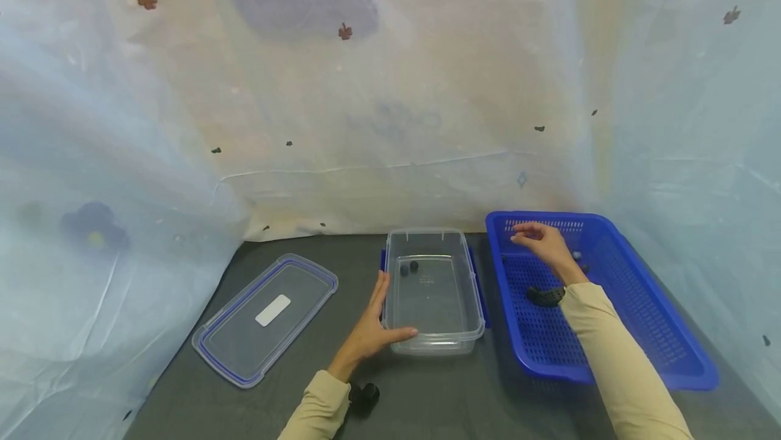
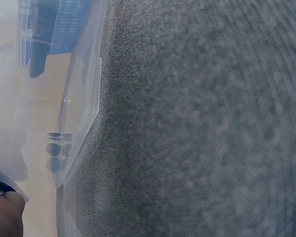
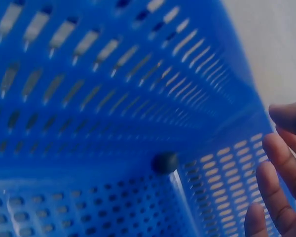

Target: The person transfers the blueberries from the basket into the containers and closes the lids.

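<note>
My left hand [image 1: 369,328] lies along the left side of a clear plastic box [image 1: 427,304], its fingers straight and its thumb at the front rim. Two small dark round balls [image 1: 414,266] sit near the back left inside the box; one may be a reflection. Over the blue basket [image 1: 518,331] my right hand [image 1: 546,247] hovers with loosely bent, parted fingers [image 3: 276,185] and nothing visible between them. A dark ball [image 3: 165,162] lies in a basket corner in the right wrist view. More small balls [image 1: 576,255] show beside the right wrist.
A clear lid [image 1: 244,331] with a blue seal and a white label lies to the left of the box on the dark grey tabletop [image 1: 439,399]. Blue clips [image 1: 478,284] hang at the box's sides. Behind everything hangs a pale patterned sheet [image 1: 390,101].
</note>
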`<state>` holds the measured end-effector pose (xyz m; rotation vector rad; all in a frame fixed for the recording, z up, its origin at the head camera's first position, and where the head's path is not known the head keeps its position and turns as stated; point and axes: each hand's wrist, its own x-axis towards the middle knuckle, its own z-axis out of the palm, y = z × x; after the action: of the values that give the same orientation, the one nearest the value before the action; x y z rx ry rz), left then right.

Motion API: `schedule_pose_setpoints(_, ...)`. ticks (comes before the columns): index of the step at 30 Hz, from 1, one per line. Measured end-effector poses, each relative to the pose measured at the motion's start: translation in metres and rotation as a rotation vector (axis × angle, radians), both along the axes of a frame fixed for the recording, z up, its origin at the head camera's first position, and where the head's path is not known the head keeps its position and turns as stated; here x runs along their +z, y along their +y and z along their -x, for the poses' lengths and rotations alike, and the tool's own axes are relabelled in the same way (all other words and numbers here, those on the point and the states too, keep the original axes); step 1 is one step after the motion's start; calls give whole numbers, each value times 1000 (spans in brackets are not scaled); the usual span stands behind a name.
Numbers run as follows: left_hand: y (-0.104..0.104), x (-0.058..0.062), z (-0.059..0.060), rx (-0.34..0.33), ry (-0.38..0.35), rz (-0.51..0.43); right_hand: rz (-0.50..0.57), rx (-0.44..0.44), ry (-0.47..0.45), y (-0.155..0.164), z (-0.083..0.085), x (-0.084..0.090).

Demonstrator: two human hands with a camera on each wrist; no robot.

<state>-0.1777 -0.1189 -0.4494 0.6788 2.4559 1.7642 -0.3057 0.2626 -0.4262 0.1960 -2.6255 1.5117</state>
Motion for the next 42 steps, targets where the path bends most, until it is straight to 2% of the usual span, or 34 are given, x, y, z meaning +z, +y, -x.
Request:
schedule_pose_setpoints(10, -1, -2, 1, -9, -8, 14, -152, 44, 3, 1, 8, -23)
schedule_pose_setpoints(17, -4, -37, 20, 20, 23, 31, -186, 43, -16, -3, 13, -38)
schedule_pose_setpoints(18, -5, -39, 21, 22, 25, 34, -192, 42, -17, -3, 14, -40)
schedule_pose_setpoints(26, -5, -39, 21, 12, 27, 10, -204, 4, -50, -9, 14, -45)
schedule_pose_setpoints(35, -4, -38, 18, 12, 31, 7, -248, 30, -77, -10, 14, -50)
schedule_pose_setpoints(42, -5, -38, 18, 12, 27, 7, -280, 37, -61, -10, 16, -54)
